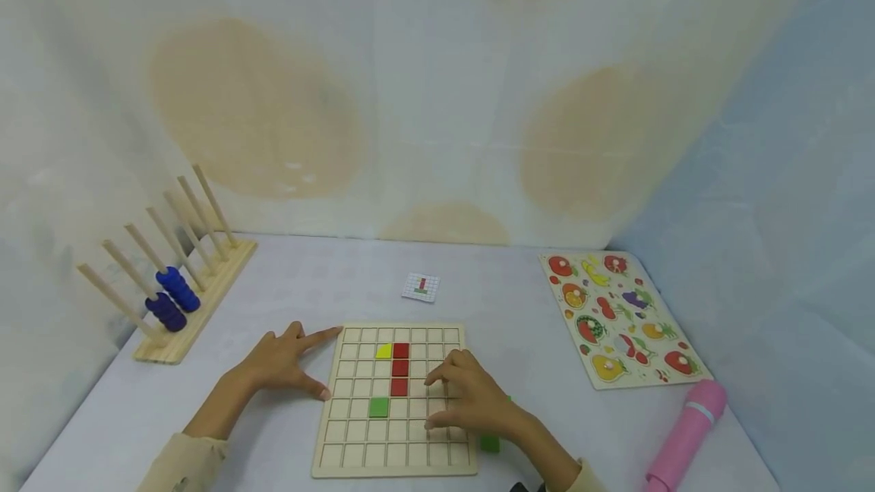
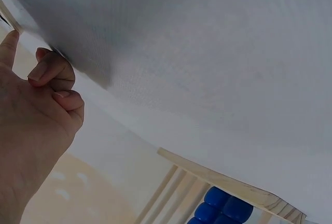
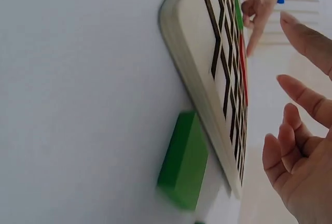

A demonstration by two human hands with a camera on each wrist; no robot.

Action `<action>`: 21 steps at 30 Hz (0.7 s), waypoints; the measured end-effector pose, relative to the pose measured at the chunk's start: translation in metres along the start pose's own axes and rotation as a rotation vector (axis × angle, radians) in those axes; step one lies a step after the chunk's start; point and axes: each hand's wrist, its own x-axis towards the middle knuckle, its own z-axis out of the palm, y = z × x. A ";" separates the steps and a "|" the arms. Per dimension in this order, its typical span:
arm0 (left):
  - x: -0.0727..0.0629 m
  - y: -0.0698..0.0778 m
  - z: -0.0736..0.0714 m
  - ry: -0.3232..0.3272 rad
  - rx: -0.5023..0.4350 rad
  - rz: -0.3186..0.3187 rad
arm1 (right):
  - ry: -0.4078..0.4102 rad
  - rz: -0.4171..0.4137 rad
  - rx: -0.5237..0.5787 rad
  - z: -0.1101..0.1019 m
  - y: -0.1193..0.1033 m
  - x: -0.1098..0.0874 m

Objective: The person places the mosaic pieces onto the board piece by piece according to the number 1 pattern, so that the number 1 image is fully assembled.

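Observation:
A wooden grid board (image 1: 393, 472) lies at the middle front of the table. My left hand (image 1: 276, 361) steadies its left edge, index finger at the upper corner and thumb lower down; the other fingers curl in. Over the board's right side hovers my right hand (image 1: 472, 397), thumb and fingers spread apart with nothing between them. Three red squares (image 1: 399, 368) form a column on the grid, with a yellow rounded piece (image 1: 384, 351) left of the top one. One green square (image 1: 378, 407) sits lower left of them. Beside the board's right edge rests a green block (image 3: 184, 162), partly hidden under my right wrist in the head view.
Behind the board lies a small pattern card (image 1: 420, 288). A wooden peg stand (image 1: 205, 291) with blue beads is at the left. To the right are a fruit puzzle board (image 1: 615, 317) and a pink cylindrical object (image 1: 687, 435). Draped cloth (image 1: 437, 97) rises behind the table.

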 end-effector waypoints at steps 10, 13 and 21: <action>0.002 -0.005 0.000 0.003 -0.019 0.012 | 0.031 0.035 0.081 -0.015 0.018 -0.031; 0.003 -0.006 0.000 0.007 -0.025 0.008 | 0.037 0.068 0.092 -0.018 0.020 -0.038; 0.004 -0.008 0.004 0.007 -0.030 -0.020 | 0.054 0.089 0.080 -0.022 0.027 -0.057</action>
